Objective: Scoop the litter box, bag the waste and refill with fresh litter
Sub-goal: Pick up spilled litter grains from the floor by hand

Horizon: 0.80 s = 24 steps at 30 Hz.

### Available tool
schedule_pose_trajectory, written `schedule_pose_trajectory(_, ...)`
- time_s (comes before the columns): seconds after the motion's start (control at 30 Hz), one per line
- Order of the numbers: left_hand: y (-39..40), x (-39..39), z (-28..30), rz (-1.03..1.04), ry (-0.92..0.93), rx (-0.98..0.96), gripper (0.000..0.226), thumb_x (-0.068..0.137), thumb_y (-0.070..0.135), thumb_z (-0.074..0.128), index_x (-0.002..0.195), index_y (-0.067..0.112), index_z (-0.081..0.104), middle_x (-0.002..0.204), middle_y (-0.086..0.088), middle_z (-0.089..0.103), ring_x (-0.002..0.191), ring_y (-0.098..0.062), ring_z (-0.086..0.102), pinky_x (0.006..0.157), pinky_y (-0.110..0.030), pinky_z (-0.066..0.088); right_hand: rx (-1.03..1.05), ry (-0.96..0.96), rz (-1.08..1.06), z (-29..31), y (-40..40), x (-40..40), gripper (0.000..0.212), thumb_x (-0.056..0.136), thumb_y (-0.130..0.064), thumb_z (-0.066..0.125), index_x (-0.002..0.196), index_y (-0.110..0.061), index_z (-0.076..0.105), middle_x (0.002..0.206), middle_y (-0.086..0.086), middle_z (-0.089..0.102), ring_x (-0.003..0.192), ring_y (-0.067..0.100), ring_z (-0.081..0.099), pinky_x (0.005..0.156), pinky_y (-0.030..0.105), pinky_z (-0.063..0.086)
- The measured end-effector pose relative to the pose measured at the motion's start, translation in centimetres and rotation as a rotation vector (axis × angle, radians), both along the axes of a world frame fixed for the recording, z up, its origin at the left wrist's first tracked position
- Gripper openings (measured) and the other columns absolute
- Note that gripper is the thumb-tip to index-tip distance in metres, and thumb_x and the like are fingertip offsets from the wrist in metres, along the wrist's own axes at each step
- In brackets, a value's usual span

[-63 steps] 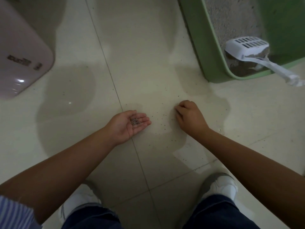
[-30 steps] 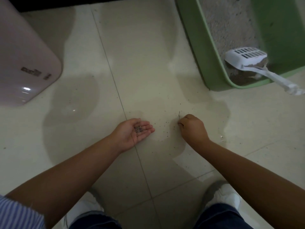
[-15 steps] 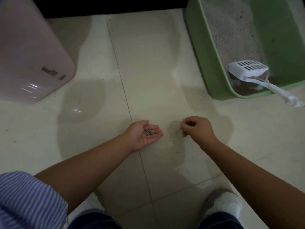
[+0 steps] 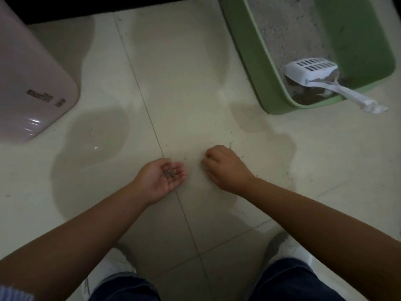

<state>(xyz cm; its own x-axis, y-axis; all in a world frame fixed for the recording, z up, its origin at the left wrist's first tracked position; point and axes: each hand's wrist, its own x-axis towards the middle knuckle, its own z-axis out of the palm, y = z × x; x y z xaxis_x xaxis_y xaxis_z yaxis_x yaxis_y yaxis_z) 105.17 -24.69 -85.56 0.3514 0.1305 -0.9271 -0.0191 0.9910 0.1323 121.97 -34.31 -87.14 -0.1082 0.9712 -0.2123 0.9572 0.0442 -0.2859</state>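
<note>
Left hand (image 4: 160, 178) palm-up cupping litter grains (image 4: 170, 173); right hand (image 4: 225, 168) curled.

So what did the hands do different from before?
Not much. The right hand kept its fingers curled down at the floor, picking at scattered litter grains, shifting only slightly. The left hand stayed palm up, cupping the small pile of grains. Mostly the view tipped up, so more of the green litter box shows. The white scoop stayed resting in the box.
</note>
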Motion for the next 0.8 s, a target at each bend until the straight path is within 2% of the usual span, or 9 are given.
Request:
schedule_pose_trajectory(0.03,0.2,-0.3,0.0,0.025,0.008,0.011,0.053,0.098,0.015,0.034,0.062,-0.007,0.066,0.048,-0.012,0.062,0.040,-0.018,0.063,0.041,-0.023,0.054,0.044,-0.002,0.025,-0.5,0.4,-0.7,0.015,0.071,-0.010,0.070,0.081,0.000,0.067,0.082,0.016,0.065,0.073,0.031,0.062,0.068,0.034,0.053)
schedule_pose_trajectory(0.1,0.3,-0.8,-0.1,0.065,0.019,0.022,0.058,0.097,0.014,0.034,0.054,-0.006,0.067,0.048,-0.012,0.062,0.040,-0.018,0.063,0.041,-0.023,0.054,0.144,0.020,0.037,-1.1,0.9,-0.9,0.026,0.058,-0.004,0.081,0.079,-0.003,0.064,0.079,0.012,0.064,0.079,0.026,0.055,0.078,0.034,0.042)
schedule_pose_trajectory(0.13,0.2,-0.9,-0.1,0.074,0.022,0.023,0.059,0.097,0.014,0.034,0.052,-0.005,0.067,0.048,-0.011,0.062,0.040,-0.018,0.063,0.042,-0.023,0.054,0.183,0.015,0.052,-1.1,1.0,-0.5,0.022,0.060,-0.002,0.077,0.077,-0.003,0.064,0.077,0.012,0.064,0.081,0.024,0.049,0.080,0.033,0.037)
schedule_pose_trajectory(0.2,-0.1,-0.7,-0.1,0.067,0.024,0.018,0.055,0.098,0.014,0.034,0.058,-0.006,0.067,0.048,-0.011,0.062,0.040,-0.017,0.063,0.042,-0.023,0.054,0.171,-0.057,0.090,-0.8,1.0,0.9,0.008,0.068,-0.005,0.057,0.071,-0.005,0.064,0.072,0.011,0.063,0.079,0.026,0.049,0.084,0.036,0.041)
schedule_pose_trajectory(0.27,-0.6,-0.2,0.0,0.039,0.023,0.008,0.041,0.098,0.014,0.034,0.073,-0.006,0.060,0.047,-0.010,0.062,0.040,-0.017,0.063,0.042,-0.022,0.054,0.052,-0.124,0.074,-0.5,0.6,2.8,0.019,0.068,-0.011,0.046,0.066,-0.007,0.064,0.066,0.010,0.061,0.067,0.026,0.058,0.074,0.032,0.051)
schedule_pose_trajectory(0.4,-1.6,0.9,0.1,-0.010,0.003,-0.023,0.036,0.098,0.014,0.034,0.077,-0.006,0.056,0.046,-0.011,0.061,0.039,-0.017,0.062,0.041,-0.023,0.053,-0.083,-0.081,-0.028,-0.2,-1.0,5.2,0.026,0.076,-0.017,0.049,0.060,-0.003,0.065,0.062,0.012,0.061,0.053,0.028,0.058,0.050,0.029,0.050)
schedule_pose_trajectory(0.47,-1.8,1.3,0.2,-0.023,-0.006,-0.032,0.036,0.098,0.014,0.034,0.076,-0.006,0.056,0.045,-0.011,0.060,0.038,-0.017,0.062,0.041,-0.023,0.053,-0.106,-0.020,-0.106,0.0,-1.7,5.4,0.028,0.076,-0.022,0.054,0.064,-0.001,0.068,0.066,0.014,0.063,0.054,0.029,0.059,0.052,0.030,0.051)
schedule_pose_trajectory(0.57,-1.9,1.5,0.1,-0.035,-0.007,-0.042,0.036,0.098,0.014,0.034,0.076,-0.005,0.056,0.045,-0.011,0.060,0.038,-0.016,0.062,0.041,-0.023,0.054,-0.112,0.051,-0.199,-0.1,-2.4,4.9,0.021,0.065,-0.013,0.065,0.074,0.006,0.070,0.072,0.020,0.063,0.060,0.034,0.063,0.058,0.034,0.054)
schedule_pose_trajectory(0.8,-2.2,1.4,-0.3,-0.051,0.006,-0.053,0.037,0.098,0.014,0.036,0.076,-0.006,0.057,0.047,-0.012,0.061,0.039,-0.018,0.062,0.042,-0.025,0.055,-0.030,-0.023,-0.187,-0.3,-1.6,4.4,0.006,0.057,-0.009,0.068,0.059,-0.005,0.072,0.054,0.009,0.061,0.044,0.025,0.060,0.043,0.019,0.048)
